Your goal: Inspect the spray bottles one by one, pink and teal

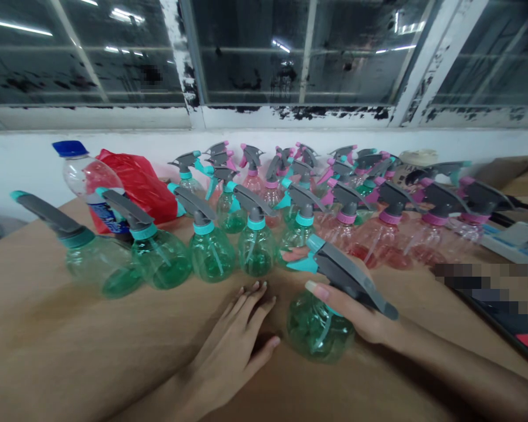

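Note:
My right hand (356, 313) is wrapped round a green spray bottle (319, 328) at its neck, under the grey trigger head (349, 275) with a teal nozzle. The bottle stands on the brown table (70, 351) near me. My left hand (235, 346) lies flat on the table just left of that bottle, fingers stretched out and empty. Behind both hands stands a row of green spray bottles (211, 249) and, to the right, pink spray bottles (378, 240).
A clear water bottle with a blue cap (85, 176) and a red plastic bag (136, 181) sit at the back left. Further spray bottles crowd the back by the white wall (26, 158). A dark flat object (506, 316) lies at the right edge.

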A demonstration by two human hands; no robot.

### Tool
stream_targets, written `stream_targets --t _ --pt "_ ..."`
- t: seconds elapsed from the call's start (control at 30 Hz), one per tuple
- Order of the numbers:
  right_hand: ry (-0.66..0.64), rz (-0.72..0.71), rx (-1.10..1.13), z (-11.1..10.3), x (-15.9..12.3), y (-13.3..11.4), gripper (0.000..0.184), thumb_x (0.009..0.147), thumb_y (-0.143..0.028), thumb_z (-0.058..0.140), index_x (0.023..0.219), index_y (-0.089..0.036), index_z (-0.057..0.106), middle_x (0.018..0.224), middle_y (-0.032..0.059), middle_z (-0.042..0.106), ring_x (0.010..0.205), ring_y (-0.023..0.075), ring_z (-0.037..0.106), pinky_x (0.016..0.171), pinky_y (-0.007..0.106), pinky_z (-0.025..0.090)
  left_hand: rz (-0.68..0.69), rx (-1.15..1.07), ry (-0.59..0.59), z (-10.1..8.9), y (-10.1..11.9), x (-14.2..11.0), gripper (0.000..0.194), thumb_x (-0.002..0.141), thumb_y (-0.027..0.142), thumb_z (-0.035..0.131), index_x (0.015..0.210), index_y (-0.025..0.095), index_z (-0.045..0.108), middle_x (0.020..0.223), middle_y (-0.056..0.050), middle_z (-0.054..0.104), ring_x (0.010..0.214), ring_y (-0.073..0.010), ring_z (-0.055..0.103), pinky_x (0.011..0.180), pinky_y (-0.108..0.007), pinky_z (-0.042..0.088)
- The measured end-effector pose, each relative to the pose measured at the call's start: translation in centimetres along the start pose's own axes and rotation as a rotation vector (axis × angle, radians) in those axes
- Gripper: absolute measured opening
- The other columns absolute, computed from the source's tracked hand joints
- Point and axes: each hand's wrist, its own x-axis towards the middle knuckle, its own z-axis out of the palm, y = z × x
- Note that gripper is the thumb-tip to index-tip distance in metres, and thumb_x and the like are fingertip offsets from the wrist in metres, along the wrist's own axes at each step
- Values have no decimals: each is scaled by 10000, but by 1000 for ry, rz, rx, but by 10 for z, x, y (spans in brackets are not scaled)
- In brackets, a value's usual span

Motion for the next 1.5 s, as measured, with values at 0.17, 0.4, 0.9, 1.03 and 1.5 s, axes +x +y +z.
stream_targets --t 0.17,0.4,0.9,1.03,1.5 --pt "-27 24 48 0 0 1 341 840 -387 582 1167 -293 593 633 -29 582 521 164 542 526 312 475 -9 -54 11 -2 0 0 581 926 344 536 1427 200 279 1441 -116 392 1313 -296 365 1048 -507 333" --pt "-1 -14 104 5 1 -1 319 835 -324 612 1145 -249 597 917 20 667 746 180 613 730 343 500 -36 -233 10 -8 11 -2 770 807 365 643 1424 200 213 1421 -141 397 1289 -323 384 1031 -524 340" --pt "-76 -178 210 96 22 -47 304 811 -337 589 1095 -231 601 1038 61 687 863 204 658 789 359 520 -189 -335 199 -63 11 -49 613 794 541 660 1252 228 401 1121 -97 578 1009 -316 581 854 -472 480" --pt "-129 -204 223 131 34 -64 329 796 -370 608 1095 -233 608 1006 60 685 867 212 656 823 386 518 -265 -262 284 -75 -2 -82 488 765 414 714 1151 227 481 1009 -56 608 923 -290 605 779 -419 513" --pt "-170 -348 -163 173 99 -117 377 822 -420 628 1137 -226 558 1122 61 648 1030 207 598 902 383 468 -507 -122 491 -120 -98 -186 453 851 482 600 1227 257 484 1215 -62 490 1132 -293 496 973 -457 392"
